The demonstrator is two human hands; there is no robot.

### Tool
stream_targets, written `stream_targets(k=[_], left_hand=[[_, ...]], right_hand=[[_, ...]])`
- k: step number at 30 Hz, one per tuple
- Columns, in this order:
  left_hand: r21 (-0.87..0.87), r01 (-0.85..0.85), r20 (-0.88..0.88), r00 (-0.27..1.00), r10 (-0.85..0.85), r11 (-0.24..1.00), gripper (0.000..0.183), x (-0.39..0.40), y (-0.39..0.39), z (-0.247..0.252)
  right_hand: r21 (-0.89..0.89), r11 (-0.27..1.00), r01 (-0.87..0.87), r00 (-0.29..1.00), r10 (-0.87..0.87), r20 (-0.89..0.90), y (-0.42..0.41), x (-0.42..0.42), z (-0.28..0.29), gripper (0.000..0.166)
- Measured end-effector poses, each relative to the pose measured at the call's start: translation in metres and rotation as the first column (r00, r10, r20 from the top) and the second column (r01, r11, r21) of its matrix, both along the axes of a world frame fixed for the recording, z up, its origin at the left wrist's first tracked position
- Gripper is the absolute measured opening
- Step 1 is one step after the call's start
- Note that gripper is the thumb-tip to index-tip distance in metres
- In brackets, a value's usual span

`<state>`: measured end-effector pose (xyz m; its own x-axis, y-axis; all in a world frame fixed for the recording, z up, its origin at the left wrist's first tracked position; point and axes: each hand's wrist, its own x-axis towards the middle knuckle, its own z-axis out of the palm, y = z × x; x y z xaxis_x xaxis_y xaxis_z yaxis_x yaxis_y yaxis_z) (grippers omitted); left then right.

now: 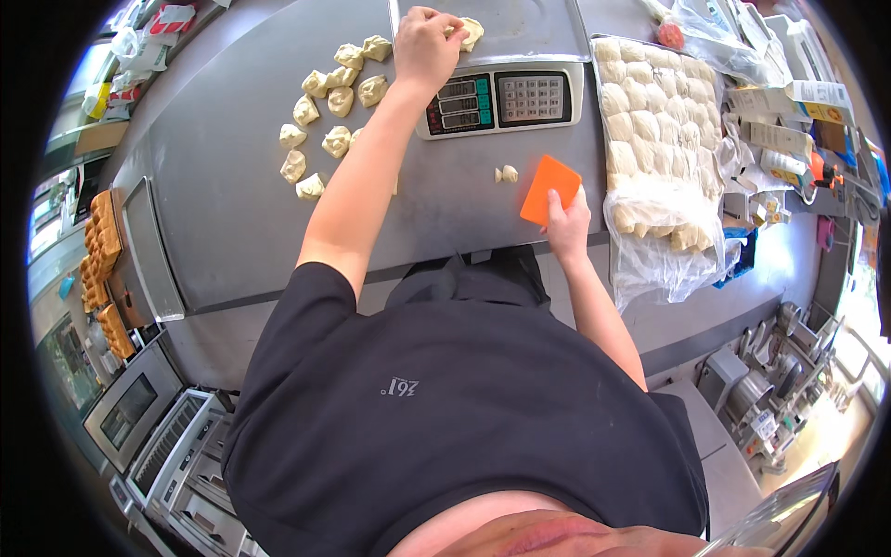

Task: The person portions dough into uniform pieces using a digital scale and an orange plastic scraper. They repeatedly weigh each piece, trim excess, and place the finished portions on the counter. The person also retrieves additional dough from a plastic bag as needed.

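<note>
Over the steel pan point(515, 31) of a digital scale point(501, 101), my left hand point(426, 49) pinches the edge of a pale dough piece point(473, 33). Its fingers partly cover the dough. My right hand point(571, 223) grips an orange plastic dough scraper point(550, 189), held just above or against the steel worktop point(459, 209); the contact cannot be told. Two small dough scraps point(508, 174) lie left of the scraper. Several cut dough pieces point(340, 101) are scattered left of the scale, some partly hidden by my left forearm.
To the right, a tray of close-packed dough balls point(647, 125) is partly covered by clear plastic film point(661, 257). Cartons point(779, 139) and bags stand beyond it. At the far left are a shallow metal tray point(154, 250) and browned bread loaves point(103, 237).
</note>
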<state>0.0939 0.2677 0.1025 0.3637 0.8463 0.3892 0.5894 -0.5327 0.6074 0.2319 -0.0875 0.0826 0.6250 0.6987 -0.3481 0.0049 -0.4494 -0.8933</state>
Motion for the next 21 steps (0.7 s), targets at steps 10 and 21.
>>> stream_targets(k=[10,21], left_hand=[[-0.214,0.033,0.164,0.986,0.002,0.976,0.042,-0.015,0.042,-0.028],[-0.652,0.042,-0.150,0.971,-0.184,0.757,0.054,0.008,0.043,0.023]], right_hand=[[0.048,0.999,0.009,0.999,-0.011,0.038,-0.019,0.001,-0.018,0.033],[-0.251,0.967,-0.043,0.909,0.142,0.391,-0.029,0.034,-0.055,0.050]])
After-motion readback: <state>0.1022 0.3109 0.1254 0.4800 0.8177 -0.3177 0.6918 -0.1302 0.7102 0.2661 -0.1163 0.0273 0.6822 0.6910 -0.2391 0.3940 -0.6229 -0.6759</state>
